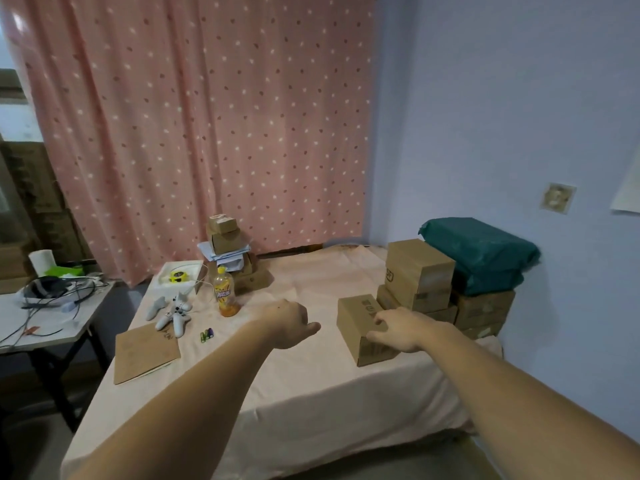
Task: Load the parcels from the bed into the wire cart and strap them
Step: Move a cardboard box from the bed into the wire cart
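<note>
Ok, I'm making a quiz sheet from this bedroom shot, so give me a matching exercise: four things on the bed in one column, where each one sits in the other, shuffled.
Things:
1. teal bag
2. orange drink bottle
3. small cardboard box
4. flat brown envelope

Places:
A. under the right hand
B. on top of the box stack by the wall
C. near the bed's left edge, lying flat
D. standing beside the white game controllers

Pairs: 1-B, 2-D, 3-A, 4-C
</note>
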